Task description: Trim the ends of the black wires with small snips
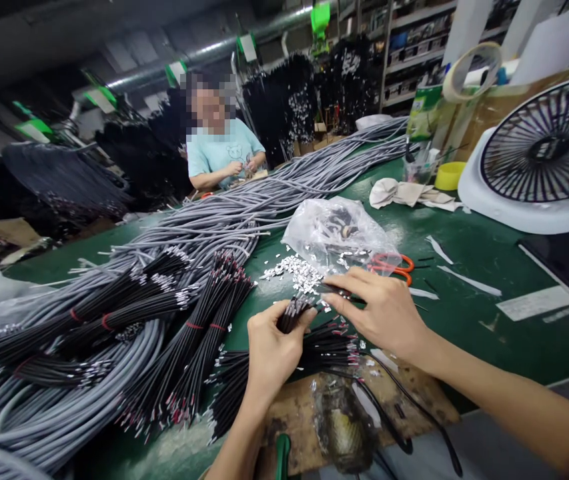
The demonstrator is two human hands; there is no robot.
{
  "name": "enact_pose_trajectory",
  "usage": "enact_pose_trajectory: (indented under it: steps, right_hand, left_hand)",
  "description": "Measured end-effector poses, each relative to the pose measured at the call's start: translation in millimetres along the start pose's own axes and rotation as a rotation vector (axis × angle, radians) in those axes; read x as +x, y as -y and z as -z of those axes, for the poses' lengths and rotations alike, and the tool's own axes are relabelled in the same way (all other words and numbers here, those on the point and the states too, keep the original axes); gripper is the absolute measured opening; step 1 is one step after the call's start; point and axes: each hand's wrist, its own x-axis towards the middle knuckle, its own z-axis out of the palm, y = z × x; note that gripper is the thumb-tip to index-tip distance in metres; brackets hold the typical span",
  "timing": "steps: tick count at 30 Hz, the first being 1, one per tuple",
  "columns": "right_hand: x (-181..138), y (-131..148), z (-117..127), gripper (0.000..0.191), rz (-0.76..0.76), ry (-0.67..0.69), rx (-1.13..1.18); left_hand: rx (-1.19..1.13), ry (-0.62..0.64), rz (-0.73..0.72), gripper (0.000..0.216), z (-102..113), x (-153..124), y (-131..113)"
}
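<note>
My left hand (275, 343) is closed around a small bunch of black wires (295, 312) with pale, silvery ends. Close beside it, my right hand (389, 312) pinches a slim dark object (337, 290) whose kind I cannot make out. Just beyond the fingertips lies a pile of tiny silver metal pieces (297, 270), scattered on the green table. Beneath both hands, more black wires (331, 343) with reddish ends stretch across the work area. To the left rest tied wire bundles (209, 320) with red bands.
Thick grey cables (244, 193) run across the green table (444, 333). Beyond the pile sit a clear plastic bag (337, 230) and orange-handled scissors (407, 269). A white fan (539, 153) stands right. A wooden board (289, 413) lies in front. A co-worker (224, 153) sits opposite.
</note>
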Motion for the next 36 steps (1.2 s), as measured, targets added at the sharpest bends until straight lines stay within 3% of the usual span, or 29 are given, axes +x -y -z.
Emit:
enact_pose_trajectory:
  steps: [2,6,22,26,36]
  right_hand:
    - [3,-2,0,0.022,-0.070,0.040,0.208]
    - [6,-3,-2,0.012,-0.017,0.047,0.483]
    - [7,-5,-10,0.018,0.099,0.065,0.628]
    - [5,-5,-14,0.023,0.099,0.050,0.530]
    - [3,6,-18,0.010,-0.121,0.039,0.540]
  left_hand:
    - [-0.068,0.041,0.037,0.026,2,1,-2]
    - [-0.111,0.096,0.040,0.029,6,2,-5]
    - [-0.266,0.292,0.066,0.032,12,3,-3]
    - [-0.174,0.250,0.034,0.031,10,2,-1]
    - [-0.166,-0.021,0.056,0.021,0,2,10]
